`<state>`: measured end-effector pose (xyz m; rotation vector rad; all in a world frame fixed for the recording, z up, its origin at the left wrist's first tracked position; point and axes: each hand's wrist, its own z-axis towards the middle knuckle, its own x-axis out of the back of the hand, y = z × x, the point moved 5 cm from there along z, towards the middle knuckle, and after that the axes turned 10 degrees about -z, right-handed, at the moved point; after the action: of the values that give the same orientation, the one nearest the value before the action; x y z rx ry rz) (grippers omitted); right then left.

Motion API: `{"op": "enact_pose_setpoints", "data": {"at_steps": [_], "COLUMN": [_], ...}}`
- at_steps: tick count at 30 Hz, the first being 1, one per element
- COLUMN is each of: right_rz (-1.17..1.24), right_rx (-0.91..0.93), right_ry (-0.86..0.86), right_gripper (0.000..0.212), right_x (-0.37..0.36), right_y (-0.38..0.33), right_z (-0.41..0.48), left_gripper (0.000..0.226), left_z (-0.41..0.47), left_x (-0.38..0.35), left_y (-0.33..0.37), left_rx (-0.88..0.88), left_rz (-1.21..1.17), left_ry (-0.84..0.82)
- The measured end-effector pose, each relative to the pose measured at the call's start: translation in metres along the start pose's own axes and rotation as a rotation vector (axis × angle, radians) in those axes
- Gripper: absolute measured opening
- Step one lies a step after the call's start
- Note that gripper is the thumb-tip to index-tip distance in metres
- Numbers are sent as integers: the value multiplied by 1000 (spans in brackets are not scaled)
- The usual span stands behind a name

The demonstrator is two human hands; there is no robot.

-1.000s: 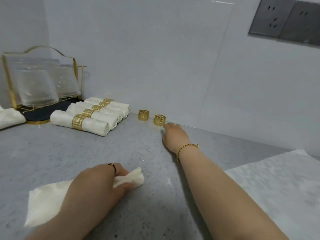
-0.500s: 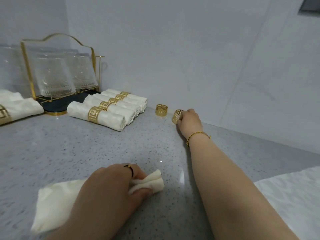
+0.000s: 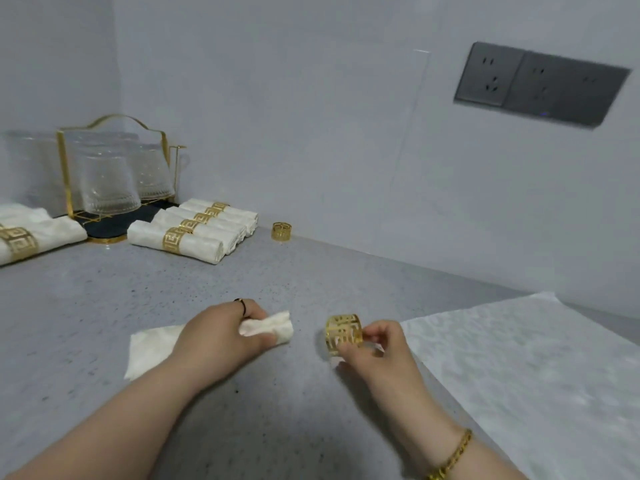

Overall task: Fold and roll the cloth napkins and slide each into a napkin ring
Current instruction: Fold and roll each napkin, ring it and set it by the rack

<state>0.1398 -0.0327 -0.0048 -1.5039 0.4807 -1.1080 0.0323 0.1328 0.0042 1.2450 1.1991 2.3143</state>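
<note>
Meanwhile, on the grey counter [image 3: 104, 306], the left hand [image 3: 221, 336] gripped the rolled napkin [image 3: 266, 327] near its end, while just beside it the right hand [image 3: 377, 348] pinched a gold napkin ring [image 3: 343, 332], another ring [image 3: 281, 231] standing near the wall.

Home kitchen, speckled counter [image 3: 104, 292], glass rack [image 3: 114, 168]

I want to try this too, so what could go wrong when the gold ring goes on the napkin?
The left hand grips only one end of the napkin; the other end lies loose and flat, so the roll might come undone. The right hand pinches the ring with just fingertips, so it could slip onto the counter. The napkin's bunchy end may snag in the ring.
</note>
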Motion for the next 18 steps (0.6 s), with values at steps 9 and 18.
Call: {"op": "enact_pose_setpoints", "data": {"at_steps": [9,18], "right_rz": [468,327], "right_rx": [-29,67], "right_ry": [-44,-161], "right_gripper": [47,40], "right_x": [25,40], "right_y": [9,5], "right_z": [-65,-60], "left_gripper": [23,24], "left_z": [-39,-46], "left_x": [-45,-62], "left_y": [59,55], "left_rx": [-45,6], "left_rz": [-441,-613], "left_ry": [60,-87]}}
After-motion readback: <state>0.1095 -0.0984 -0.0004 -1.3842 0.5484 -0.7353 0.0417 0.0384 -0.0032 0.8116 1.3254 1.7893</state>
